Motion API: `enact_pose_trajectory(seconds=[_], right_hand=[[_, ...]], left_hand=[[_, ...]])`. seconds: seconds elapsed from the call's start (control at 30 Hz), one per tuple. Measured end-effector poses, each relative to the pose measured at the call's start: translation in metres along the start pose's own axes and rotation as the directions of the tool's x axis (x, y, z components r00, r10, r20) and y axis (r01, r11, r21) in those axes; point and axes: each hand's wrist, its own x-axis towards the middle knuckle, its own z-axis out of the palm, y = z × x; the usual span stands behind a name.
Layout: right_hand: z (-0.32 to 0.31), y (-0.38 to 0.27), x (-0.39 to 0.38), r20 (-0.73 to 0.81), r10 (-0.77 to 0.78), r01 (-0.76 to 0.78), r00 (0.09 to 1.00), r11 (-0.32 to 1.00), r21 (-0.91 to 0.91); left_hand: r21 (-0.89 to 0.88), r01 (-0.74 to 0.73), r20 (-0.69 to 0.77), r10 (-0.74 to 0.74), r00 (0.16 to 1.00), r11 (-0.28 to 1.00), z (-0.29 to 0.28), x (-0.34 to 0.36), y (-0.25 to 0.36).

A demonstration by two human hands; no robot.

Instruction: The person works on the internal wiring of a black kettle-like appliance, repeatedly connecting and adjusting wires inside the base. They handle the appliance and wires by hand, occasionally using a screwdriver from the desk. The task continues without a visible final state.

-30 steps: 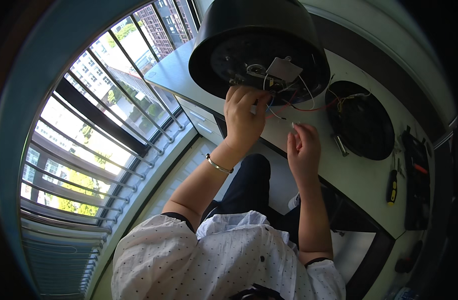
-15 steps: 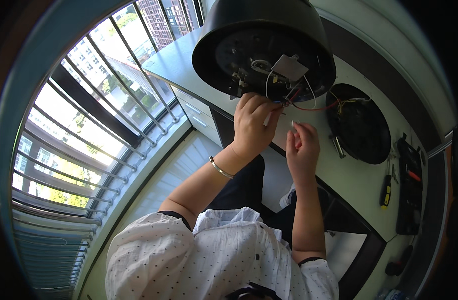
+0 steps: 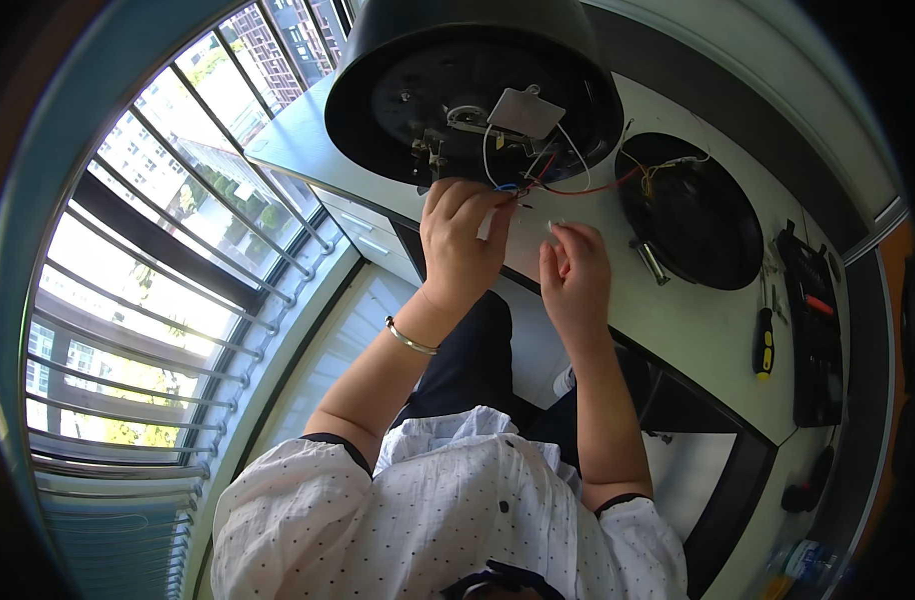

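A black rounded appliance body point(image 3: 398, 90) is at the top, its underside showing a grey plate point(image 3: 524, 114) and red, white and blue wires point(image 3: 588, 188). My left hand point(image 3: 460, 240) is at its lower edge, fingers pinched on wires; the fingertips are partly hidden. My right hand point(image 3: 578, 280) is below and right of them, fingers curled on a small white piece point(image 3: 552, 226) too small to make out clearly. A black round base point(image 3: 698, 230) with thin wires attached lies to the right, beside a small silver cylinder point(image 3: 650, 260).
On the white counter point(image 3: 728, 370) at the right lie a yellow-and-black screwdriver point(image 3: 765, 345), a black tool case point(image 3: 813, 370) and other small items, with a bottle point(image 3: 793, 570) at the lower right. A barred window point(image 3: 148, 300) fills the left, beside white drawers point(image 3: 363, 230).
The blue wire that hung below my left fingers is now gathered at them, and that hand has turned slightly. My right hand keeps its pose; the whole view has shifted a little.
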Motion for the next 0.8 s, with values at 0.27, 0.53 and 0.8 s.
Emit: enact_pose_trajectory(seconds=[0.27, 0.53, 0.8], right_hand=[[0.001, 0.002, -0.001, -0.015, -0.018, 0.018, 1.0, 1.0, -0.016], [0.001, -0.001, 0.0, 0.015, 0.006, -0.006, 1.0, 1.0, -0.015], [-0.003, -0.003, 0.001, 0.05, 0.054, -0.053, 0.997, 0.998, -0.017]], left_hand=[[0.014, 0.009, -0.003, -0.009, 1.0, 1.0, -0.002, 0.002, -0.001], [-0.015, 0.004, -0.008, -0.005, 1.0, 1.0, 0.0, -0.007, -0.002], [-0.023, 0.055, -0.009, -0.056, 0.998, 0.998, 0.01, -0.021, 0.003]])
